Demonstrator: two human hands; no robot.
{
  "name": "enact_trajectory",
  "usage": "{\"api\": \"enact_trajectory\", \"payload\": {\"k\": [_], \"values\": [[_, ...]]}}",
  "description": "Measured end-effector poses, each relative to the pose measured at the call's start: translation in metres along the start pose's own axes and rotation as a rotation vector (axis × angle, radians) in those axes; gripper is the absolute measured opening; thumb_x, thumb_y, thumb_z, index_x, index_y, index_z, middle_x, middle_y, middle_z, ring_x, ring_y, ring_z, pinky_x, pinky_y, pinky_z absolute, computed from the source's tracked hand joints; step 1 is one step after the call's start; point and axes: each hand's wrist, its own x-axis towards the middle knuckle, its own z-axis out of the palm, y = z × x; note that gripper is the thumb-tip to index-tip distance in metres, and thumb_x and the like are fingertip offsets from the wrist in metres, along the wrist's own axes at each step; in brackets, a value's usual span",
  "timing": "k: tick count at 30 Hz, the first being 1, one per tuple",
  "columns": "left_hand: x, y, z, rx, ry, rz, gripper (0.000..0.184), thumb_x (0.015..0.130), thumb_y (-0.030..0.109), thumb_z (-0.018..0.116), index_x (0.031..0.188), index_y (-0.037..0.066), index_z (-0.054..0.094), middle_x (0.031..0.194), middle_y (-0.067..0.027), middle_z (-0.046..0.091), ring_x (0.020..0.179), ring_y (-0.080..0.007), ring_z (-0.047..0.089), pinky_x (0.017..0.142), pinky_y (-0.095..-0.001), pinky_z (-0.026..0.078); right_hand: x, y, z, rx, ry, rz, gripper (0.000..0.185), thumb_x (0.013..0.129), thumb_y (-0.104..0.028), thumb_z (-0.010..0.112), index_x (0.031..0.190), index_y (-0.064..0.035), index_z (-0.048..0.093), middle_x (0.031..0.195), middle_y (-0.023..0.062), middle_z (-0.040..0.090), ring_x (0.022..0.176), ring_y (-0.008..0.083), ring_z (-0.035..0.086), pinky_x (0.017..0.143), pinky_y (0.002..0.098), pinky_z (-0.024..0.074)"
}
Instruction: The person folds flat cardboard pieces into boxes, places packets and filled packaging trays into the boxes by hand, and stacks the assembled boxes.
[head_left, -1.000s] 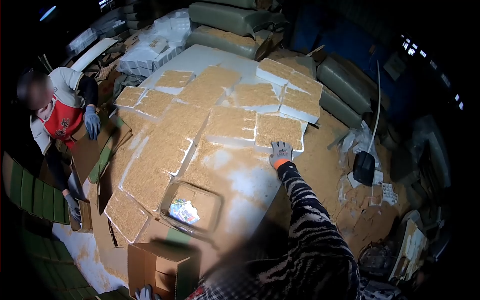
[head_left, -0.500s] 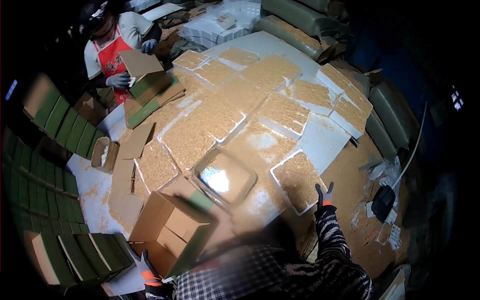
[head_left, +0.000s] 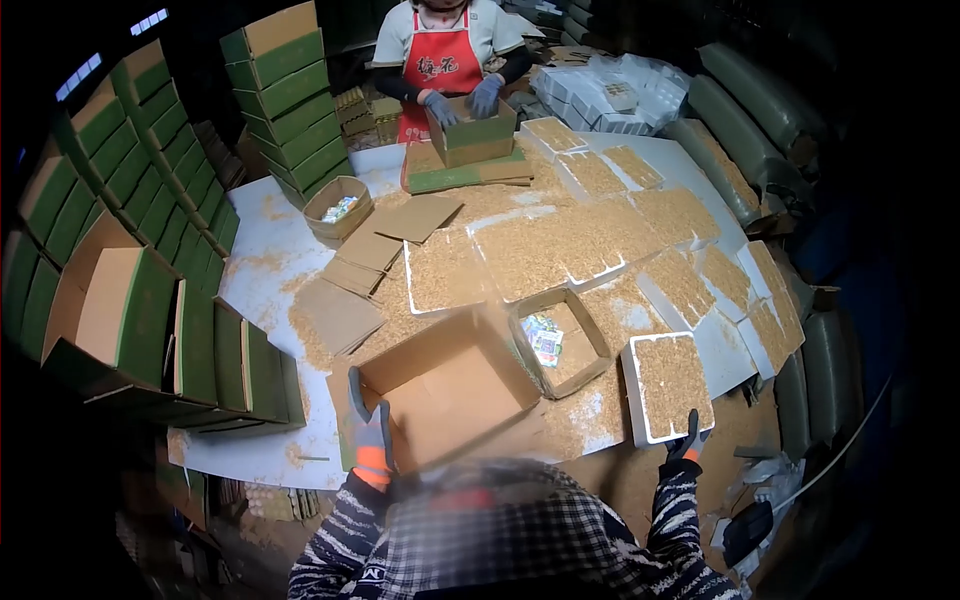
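An open, empty cardboard box (head_left: pixel 455 385) lies near the table's front edge, tilted toward me. My left hand (head_left: pixel 371 425) grips its left wall, thumb and fingers on either side of the cardboard. To the right, my right hand (head_left: pixel 688 438) holds a white foam tray (head_left: pixel 668 385) full of brown grain-like material by its lower right corner, fingers partly hidden beneath it. Between box and tray stands a small carton (head_left: pixel 585 345) with colourful printed cards (head_left: pixel 543 338) in it.
Across the table (head_left: pixel 250 330) a co-worker in a red apron (head_left: pixel 440 68) has both hands in a box (head_left: pixel 478 138). Green boxes (head_left: pixel 285 100) are stacked at the left. More filled trays (head_left: pixel 560 235) lie behind; flat cardboard (head_left: pixel 340 315) is left of them.
The view has swung left. My right hand has taken the filled tray away from the others and brought it nearer the box. My left hand has brought the box farther onto the table.
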Motion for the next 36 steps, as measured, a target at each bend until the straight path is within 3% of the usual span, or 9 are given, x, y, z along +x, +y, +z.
{"api": "enact_trajectory", "payload": {"k": [2,4,7,16,18,22,25,31,36], "values": [[0.003,-0.014,0.000,0.129,-0.039,0.063,0.075,0.084,-0.004,0.051,0.153,0.003,0.025,0.157,-0.0136,0.030,0.147,-0.0250,0.024,0.121,-0.0354,0.017,0.011,-0.026,0.009,0.054,-0.148,-0.003,0.059,0.089,-0.021,0.071,0.142,-0.0123,0.046,0.139,0.0129,0.053,0.119,0.0314,0.059,0.092,0.0427,0.0557],[0.011,-0.026,0.006,0.056,-0.045,0.086,0.073,0.086,0.000,0.055,0.153,0.003,0.026,0.157,-0.0137,0.029,0.146,-0.0253,0.025,0.121,-0.0362,0.018,0.032,-0.051,0.013,-1.097,-0.477,-1.171,0.057,0.094,-0.018,0.063,0.145,-0.0115,0.039,0.133,0.0139,0.053,0.120,0.0267,0.056,0.101,0.0375,0.0478],[0.025,-0.026,0.013,0.054,-0.051,0.066,0.071,0.090,0.008,0.060,0.152,0.004,0.027,0.157,-0.0116,0.029,0.144,-0.0252,0.027,0.120,-0.0359,0.020,-0.023,-0.115,0.140,-0.253,-0.737,-0.250,0.056,0.093,-0.016,0.062,0.143,-0.0018,0.041,0.133,0.0129,0.055,0.124,0.0233,0.052,0.106,0.0358,0.0409],[0.051,-0.078,0.008,-0.267,-0.168,-0.050,0.056,0.105,0.033,0.042,0.150,0.002,0.030,0.143,-0.0123,0.043,0.124,-0.0201,0.048,0.104,-0.0294,0.043,-0.127,-0.108,0.380,-0.934,-1.529,-0.064,0.095,0.070,-0.031,0.090,0.143,0.0016,0.039,0.132,0.0146,0.057,0.120,0.0213,0.055,0.100,0.0342,0.0462],[0.046,-0.079,0.000,-0.312,-0.370,-0.103,0.060,0.106,0.037,0.039,0.150,-0.003,0.027,0.146,-0.0148,0.041,0.127,-0.0218,0.046,0.107,-0.0290,0.040,-0.153,-0.073,0.388,-1.094,-1.428,-0.154,0.100,0.065,-0.037,0.092,0.141,0.0030,0.040,0.130,0.0188,0.056,0.119,0.0226,0.055,0.099,0.0339,0.0465],[0.005,-0.033,0.012,0.475,0.180,0.469,0.071,0.106,0.041,0.037,0.154,-0.003,0.010,0.160,-0.0190,0.016,0.148,-0.0262,0.019,0.120,-0.0340,0.020,-0.148,0.046,0.359,-0.888,-1.208,-0.332,0.089,0.069,-0.040,0.088,0.132,0.0016,0.041,0.118,0.0171,0.056,0.109,0.0269,0.057,0.096,0.0355,0.0463],[0.035,-0.032,-0.034,-0.349,-0.058,-0.195,0.070,0.105,0.044,0.041,0.156,0.005,0.015,0.141,-0.0141,0.050,0.120,-0.0197,0.054,0.104,-0.0311,0.042,-0.137,0.074,0.344,-0.965,-1.173,-0.510,0.074,0.080,-0.036,0.079,0.131,0.0016,0.040,0.120,0.0213,0.056,0.110,0.0314,0.058,0.094,0.0383,0.0470],[0.171,-0.141,-0.076,0.378,0.303,0.028,0.085,0.090,0.039,0.065,0.154,0.004,0.021,0.142,-0.0212,0.049,0.127,-0.0291,0.052,0.106,-0.0370,0.041,-0.156,0.055,0.354,-1.770,-1.308,-0.850,0.059,0.095,-0.046,0.053,0.127,0.0035,0.047,0.117,0.0247,0.060,0.107,0.0385,0.062,0.094,0.0435,0.0484],[0.236,-0.168,-0.077,0.860,0.174,-0.500,0.112,0.074,0.050,0.075,0.155,0.003,0.015,0.146,-0.0261,0.043,0.134,-0.0391,0.044,0.111,-0.0445,0.036,-0.151,0.085,0.366,-1.904,-1.553,-0.900,0.042,0.095,-0.040,0.051,0.106,-0.0002,0.061,0.105,0.0217,0.066,0.102,0.0347,0.065,0.089,0.0427,0.0504]]}}
